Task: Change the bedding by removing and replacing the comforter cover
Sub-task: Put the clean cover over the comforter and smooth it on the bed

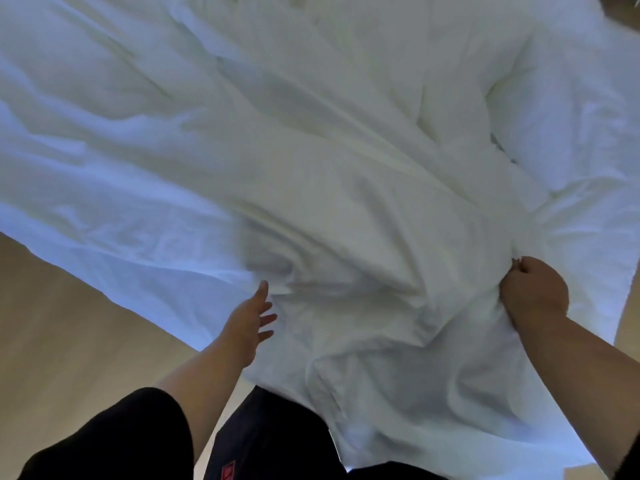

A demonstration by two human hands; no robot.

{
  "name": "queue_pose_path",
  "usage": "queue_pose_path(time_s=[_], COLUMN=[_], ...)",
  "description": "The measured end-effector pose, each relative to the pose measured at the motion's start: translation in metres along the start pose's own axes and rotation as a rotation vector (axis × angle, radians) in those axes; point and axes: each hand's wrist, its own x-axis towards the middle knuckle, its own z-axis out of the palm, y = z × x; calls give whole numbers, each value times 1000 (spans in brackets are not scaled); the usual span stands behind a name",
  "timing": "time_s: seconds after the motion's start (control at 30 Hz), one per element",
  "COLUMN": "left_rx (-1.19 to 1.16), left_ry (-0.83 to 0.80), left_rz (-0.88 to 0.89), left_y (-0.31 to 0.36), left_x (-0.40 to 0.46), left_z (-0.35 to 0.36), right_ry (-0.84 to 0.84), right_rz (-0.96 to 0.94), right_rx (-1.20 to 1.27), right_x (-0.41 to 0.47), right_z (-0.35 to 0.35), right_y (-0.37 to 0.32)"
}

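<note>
1. Nearest: a black sleeve [138, 427] and dark clothing at the lower edge.
2. Left hand [251, 323] was released, fingers spread, touching the white comforter cover [346, 271]; right hand [533, 296] was clenched on a bunched fold of it.
3. Step, as judged: gathering the cover; next, the left hand needed a grip.
4. Beyond: the cover spread over the bed, above a pale wooden floor [69, 323].

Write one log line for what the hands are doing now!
left hand: open, reaching to white cover | right hand: gripping bunched cover
</note>
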Motion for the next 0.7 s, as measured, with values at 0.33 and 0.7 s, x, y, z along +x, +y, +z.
queue_pose_path(time_s=[0.33,0.7], left_rx=[-375,-623], left_ry=[179,333], left_rz=[208,379], left_y=[81,83], left_x=[8,-108], left_z=[51,-105], right_ry=[9,266], right_rz=[-6,-298], right_rx=[148,428], right_x=[-66,-140], right_z=[26,-51], right_y=[5,-68])
